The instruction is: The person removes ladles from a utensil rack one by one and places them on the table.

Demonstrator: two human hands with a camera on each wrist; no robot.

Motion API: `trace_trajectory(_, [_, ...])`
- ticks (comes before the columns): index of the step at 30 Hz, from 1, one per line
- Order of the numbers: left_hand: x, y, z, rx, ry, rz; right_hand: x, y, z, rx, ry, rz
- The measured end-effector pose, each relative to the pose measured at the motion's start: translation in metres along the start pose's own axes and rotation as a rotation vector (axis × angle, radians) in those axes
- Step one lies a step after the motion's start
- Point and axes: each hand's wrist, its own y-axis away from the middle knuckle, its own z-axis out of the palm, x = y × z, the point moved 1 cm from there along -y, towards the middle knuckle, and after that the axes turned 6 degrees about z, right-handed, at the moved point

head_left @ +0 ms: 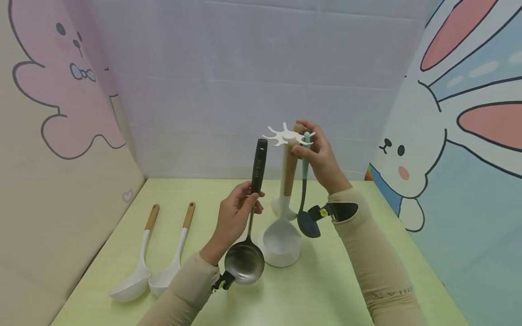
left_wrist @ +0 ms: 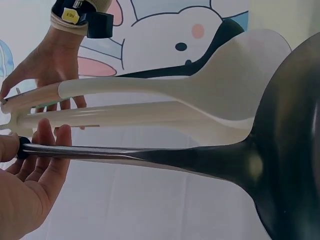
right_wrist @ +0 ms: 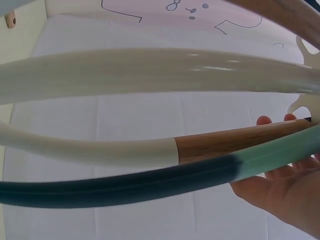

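Observation:
My left hand (head_left: 235, 213) grips a steel ladle (head_left: 244, 262) by the lower end of its black handle, its bowl hanging down in front. Beside it stands a white rack with a spoked hook top (head_left: 281, 136) and a round base (head_left: 281, 261). Two white ladles with wooden handles hang on it, the front white ladle (head_left: 281, 237) covering much of the post. At the rack's top my right hand (head_left: 322, 158) pinches the wooden handles, thumb in front, fingers behind. A dark blue ladle (head_left: 308, 225) with a mint handle (right_wrist: 280, 152) hangs under that hand.
Two more white ladles with wooden handles lie on the green table at left, the outer ladle (head_left: 132, 285) and the inner ladle (head_left: 163, 280), partly behind my left sleeve (head_left: 185, 290). A pale cloth wall (head_left: 261, 68) rises behind the table, with cartoon panels on both sides.

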Motion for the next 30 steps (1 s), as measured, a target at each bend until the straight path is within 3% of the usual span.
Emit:
trace_trajectory(15, [-0.027,-0.002,-0.035,-0.002,-0.083,-0.194,0.002,0.0,0.001,0.01,-0.036,-0.018])
trace_trajectory(22, [-0.045,-0.006,-0.054,0.002,-0.103,-0.34,0.002,0.002,0.002,0.022,-0.006,-0.005])
trace_trajectory(30, [-0.07,-0.004,-0.074,0.012,-0.062,-0.498,-0.002,0.007,0.007,0.049,0.033,0.0])
